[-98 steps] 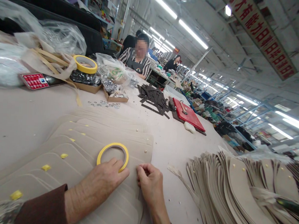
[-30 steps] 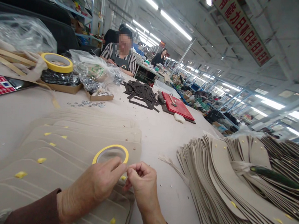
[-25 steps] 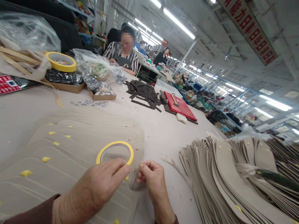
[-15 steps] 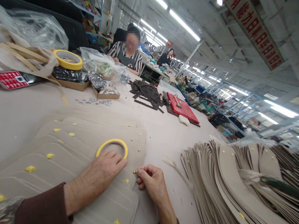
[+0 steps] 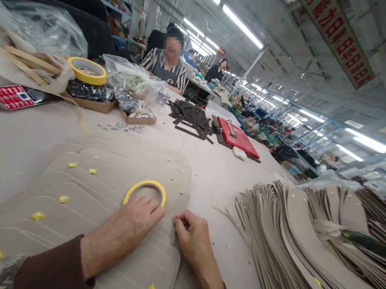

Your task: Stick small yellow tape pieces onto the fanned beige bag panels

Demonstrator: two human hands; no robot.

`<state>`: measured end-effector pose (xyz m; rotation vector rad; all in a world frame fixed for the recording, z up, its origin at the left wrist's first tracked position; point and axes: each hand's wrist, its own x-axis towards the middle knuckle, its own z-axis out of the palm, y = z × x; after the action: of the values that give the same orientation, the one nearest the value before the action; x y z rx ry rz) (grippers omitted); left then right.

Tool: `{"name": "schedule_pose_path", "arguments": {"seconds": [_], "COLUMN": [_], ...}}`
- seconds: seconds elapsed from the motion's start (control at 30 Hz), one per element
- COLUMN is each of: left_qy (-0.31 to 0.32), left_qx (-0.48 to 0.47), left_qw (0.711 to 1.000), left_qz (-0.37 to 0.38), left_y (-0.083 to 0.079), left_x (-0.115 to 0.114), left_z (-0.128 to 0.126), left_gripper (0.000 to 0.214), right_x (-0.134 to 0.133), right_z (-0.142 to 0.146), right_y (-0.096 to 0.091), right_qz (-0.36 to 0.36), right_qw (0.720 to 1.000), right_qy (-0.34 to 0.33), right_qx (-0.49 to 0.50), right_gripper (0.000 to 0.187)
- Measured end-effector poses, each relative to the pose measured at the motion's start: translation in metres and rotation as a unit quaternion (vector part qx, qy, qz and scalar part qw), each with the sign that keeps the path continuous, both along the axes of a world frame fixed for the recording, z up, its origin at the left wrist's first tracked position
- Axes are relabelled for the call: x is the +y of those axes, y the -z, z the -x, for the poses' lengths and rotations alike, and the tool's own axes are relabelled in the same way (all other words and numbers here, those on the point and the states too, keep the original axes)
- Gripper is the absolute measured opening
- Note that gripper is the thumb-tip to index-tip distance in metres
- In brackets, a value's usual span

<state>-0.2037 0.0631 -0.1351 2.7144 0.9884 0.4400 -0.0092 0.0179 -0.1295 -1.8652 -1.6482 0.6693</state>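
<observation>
My left hand (image 5: 130, 225) lies over the near side of a roll of yellow tape (image 5: 159, 189), its fingers bent down into the ring. Under the roll, flat beige pieces with rounded corners (image 5: 108, 239) overlap in a fanned stack. My right hand (image 5: 193, 236) is pinched at the right edge of the stack, thumb against forefinger. Whatever lies between those fingertips is hidden. Small metal studs (image 5: 171, 179) sit along the stack's right edge. Yellow tape bits (image 5: 38, 216) are stuck to several pieces.
At right stands a thick bundle of beige strips (image 5: 266, 228) tied with pale cloth. Farther back are dark strips (image 5: 194, 119), a red slab (image 5: 236, 138) with a hammer, loose metal bits (image 5: 121, 127) and another yellow tape roll (image 5: 87, 71). A person (image 5: 167, 62) sits across the table.
My right fingertips have closed over the edge where a stud and a yellow bit showed before. My left hand stays on the tape roll. The view has shifted slightly.
</observation>
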Motion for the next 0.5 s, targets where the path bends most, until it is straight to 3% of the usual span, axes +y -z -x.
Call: {"name": "schedule_pose_path", "arguments": {"seconds": [0.13, 0.2, 0.3, 0.5], "left_qy": [0.001, 0.002, 0.007, 0.019], "left_qx": [0.004, 0.003, 0.011, 0.000], "left_qw": [1.000, 1.000, 1.000, 1.000], "left_qz": [-0.002, 0.006, 0.017, 0.004], "left_y": [0.002, 0.000, -0.005, -0.008], "left_x": [0.001, 0.002, 0.002, -0.001], "left_z": [0.000, 0.001, 0.002, 0.003], "left_gripper": [0.026, 0.027, 0.029, 0.028], "right_x": [-0.002, -0.007, -0.016, -0.020], "right_z": [-0.004, -0.008, -0.011, -0.002], "right_y": [0.001, 0.001, 0.005, 0.018], "right_qz": [-0.010, -0.003, -0.012, -0.118], "right_qw": [0.999, 0.997, 0.997, 0.989], "right_qy": [0.042, 0.069, 0.042, -0.014], "right_qx": [0.005, 0.032, 0.056, -0.092], "right_gripper": [0.024, 0.008, 0.017, 0.020]}}
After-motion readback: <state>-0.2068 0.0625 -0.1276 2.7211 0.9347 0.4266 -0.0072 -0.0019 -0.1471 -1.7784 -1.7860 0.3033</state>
